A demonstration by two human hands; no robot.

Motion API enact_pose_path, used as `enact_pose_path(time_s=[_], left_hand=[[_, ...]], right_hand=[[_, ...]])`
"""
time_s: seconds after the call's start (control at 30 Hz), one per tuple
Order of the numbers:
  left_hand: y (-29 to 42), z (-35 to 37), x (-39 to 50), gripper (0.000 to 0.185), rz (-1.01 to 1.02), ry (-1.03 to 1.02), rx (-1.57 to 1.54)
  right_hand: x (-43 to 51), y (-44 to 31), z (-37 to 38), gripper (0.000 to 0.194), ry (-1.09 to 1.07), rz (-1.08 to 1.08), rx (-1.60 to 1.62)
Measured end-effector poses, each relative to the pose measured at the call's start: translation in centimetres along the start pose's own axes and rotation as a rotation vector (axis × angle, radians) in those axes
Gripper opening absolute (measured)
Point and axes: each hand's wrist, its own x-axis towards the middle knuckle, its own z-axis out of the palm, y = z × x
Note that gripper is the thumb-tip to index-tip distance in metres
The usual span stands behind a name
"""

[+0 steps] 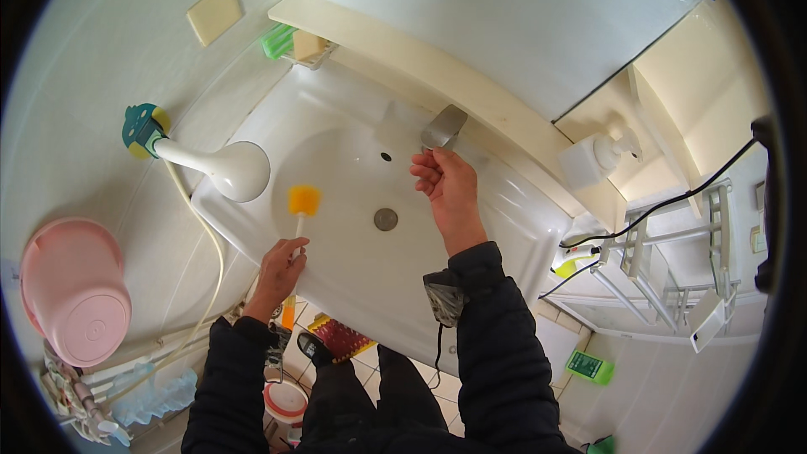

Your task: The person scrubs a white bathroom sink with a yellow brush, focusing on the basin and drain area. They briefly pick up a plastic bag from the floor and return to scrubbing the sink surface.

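Note:
My left hand (pixel 276 274) grips the handle of a brush with a yellow sponge-like head (pixel 304 200), held over the left side of a white ceramic washbasin (pixel 340 271). The handle runs under my fingers, and its orange end shows below the hand. At the back of the basin, my right hand (pixel 446 183) is at the metal faucet lever (pixel 445 126), fingertips curled at its lower end. Whether they press on the lever is hard to tell. A round metal drain stopper (pixel 386 219) lies at the bottom of the bowl, and a dark overflow hole (pixel 386 156) shows above it.
A white shower head (pixel 239 171) hangs over the basin's left rim. Farther left is a pink bucket (pixel 82 293). A soap rack (pixel 312 57) sits in the back corner. At right are a white pump bottle (pixel 596 154), a black cable (pixel 668 205) and a metal rack (pixel 668 252).

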Motion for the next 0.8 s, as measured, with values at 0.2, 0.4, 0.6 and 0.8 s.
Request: enact_pose_path(time_s=[0.2, 0.4, 0.6, 0.8], left_hand=[[-0.3, -2.3, 1.0, 0.038, 0.083, -0.198, -0.027], [-0.9, -2.8, 2.3, 0.045, 0.119, -0.319, 0.009], [-1.3, -1.5, 2.1, 0.038, 0.035, -0.223, 0.067], [-1.9, -0.8, 2.1, 0.029, 0.127, -0.161, 0.215]], right_hand=[[0.4, 0.1, -0.2, 0.024, -0.028, -0.041, 0.09], [1.2, -0.1, -0.7, 0.026, -0.057, -0.062, 0.193], [0.9, 0.9, -2.9, 0.022, -0.159, -0.084, 0.289], [-2.6, 3.0, -3.3, 0.021, -0.058, -0.05, 0.124]])
